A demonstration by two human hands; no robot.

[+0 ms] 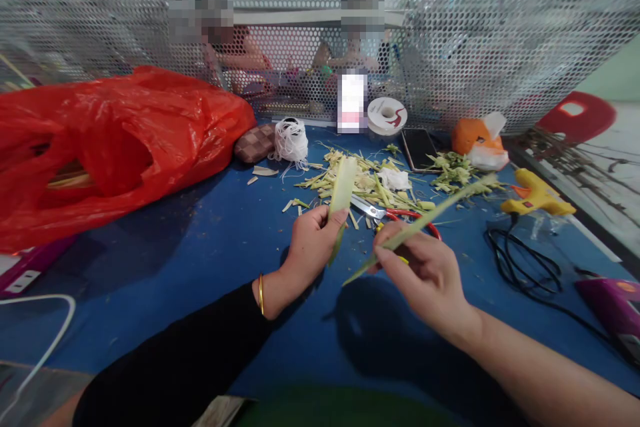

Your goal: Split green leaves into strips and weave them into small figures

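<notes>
My left hand [313,240] pinches a broad, pale green leaf strip [343,184] between thumb and fingers, its upper end pointing away from me. A longer, narrow leaf strip [430,215] is held in my right hand [425,274], slanting up to the right. Small yellow patches show by the right fingers; what they belong to is hidden. Beyond the hands lie scissors [373,208] with red handles, partly covered by the right hand and its strip. Behind them spreads a heap of cut leaf scraps [320,180].
At left lies a large red plastic bag [185,107]. White string [291,140], a ribbon spool [387,114], a dark phone [420,149] and an orange tissue pack [477,137] line the back. A yellow glue gun [537,194] with black cable is right. People sit beyond the perforated screen.
</notes>
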